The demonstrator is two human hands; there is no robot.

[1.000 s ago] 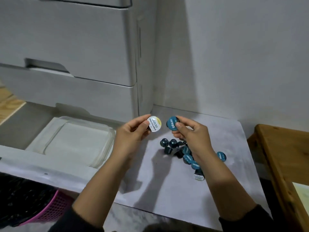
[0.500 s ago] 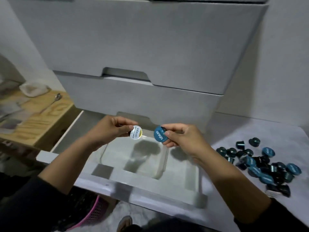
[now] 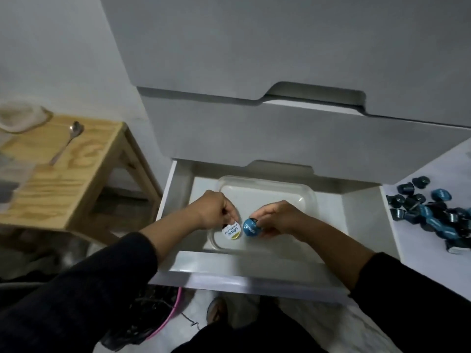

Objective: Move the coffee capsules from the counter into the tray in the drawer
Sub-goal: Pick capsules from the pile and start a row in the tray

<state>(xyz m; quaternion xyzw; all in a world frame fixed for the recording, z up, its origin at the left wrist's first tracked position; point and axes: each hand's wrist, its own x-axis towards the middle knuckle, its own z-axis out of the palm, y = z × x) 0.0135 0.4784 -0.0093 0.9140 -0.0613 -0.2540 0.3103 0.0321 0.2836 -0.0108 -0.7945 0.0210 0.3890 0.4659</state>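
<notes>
A clear plastic tray (image 3: 309, 197) lies in the open white drawer (image 3: 362, 225). My left hand (image 3: 212, 211) pinches a white-lidded coffee capsule (image 3: 231, 231) low over the tray's front left corner. My right hand (image 3: 276, 217) pinches a blue-lidded capsule (image 3: 251, 227) just beside it, inside the tray's front part. Whether either capsule touches the tray floor I cannot tell. A pile of several dark blue capsules (image 3: 430, 212) lies on the white counter (image 3: 453, 171) at the right.
Closed grey drawer fronts (image 3: 280, 133) rise above the open drawer. A wooden stool (image 3: 74, 159) with a spoon (image 3: 67, 141) stands to the left. A pink basket rim (image 3: 165, 324) and a foot (image 3: 216, 312) show on the floor below the drawer front.
Both hands carried their capsules from above the counter leftward and down into the tray. The view swung left, putting the capsule pile at the right edge.
</notes>
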